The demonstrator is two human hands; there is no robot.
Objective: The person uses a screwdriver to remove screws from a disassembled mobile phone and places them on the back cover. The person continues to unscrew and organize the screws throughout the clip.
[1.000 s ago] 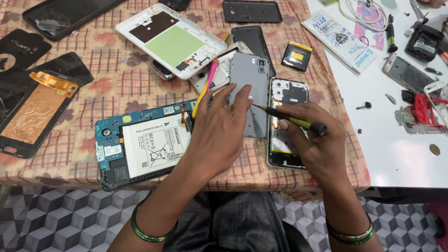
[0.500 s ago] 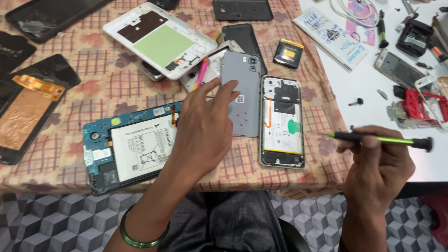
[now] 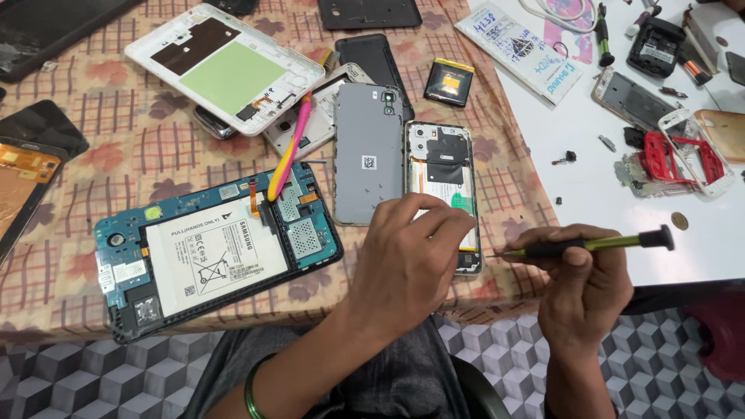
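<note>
The left hand is laid palm-down on the lower end of the opened phone, fingers bent and pressed on its frame; nothing is gripped, the phone is only pinned to the tabletop. A green bangle is worn on that wrist. The right hand is held just right of the phone's lower corner, at the tabletop edge, clenched around a screwdriver w/ black grip and yellow-green shaft. The tool is kept approx. level, its tip pointed left at the phone's lower right edge; whether tip and phone touch cannot be told.

The opened phone is seen lying lengthwise, back off, black shielding at top, white battery area partly hidden by the left hand. Just beside it on the left a grey back cover is laid, inner side up. Further left an opened tablet w/ blue boards and a white battery is placed, tilted; a pink-and-yellow pry tool is rested across its upper corner. Above, a white tablet shell w/ a green patch is seen, plus a small black-yellow battery. On the white surface at right, a red-and-white phone frame, loose screws and a coin are scattered
</note>
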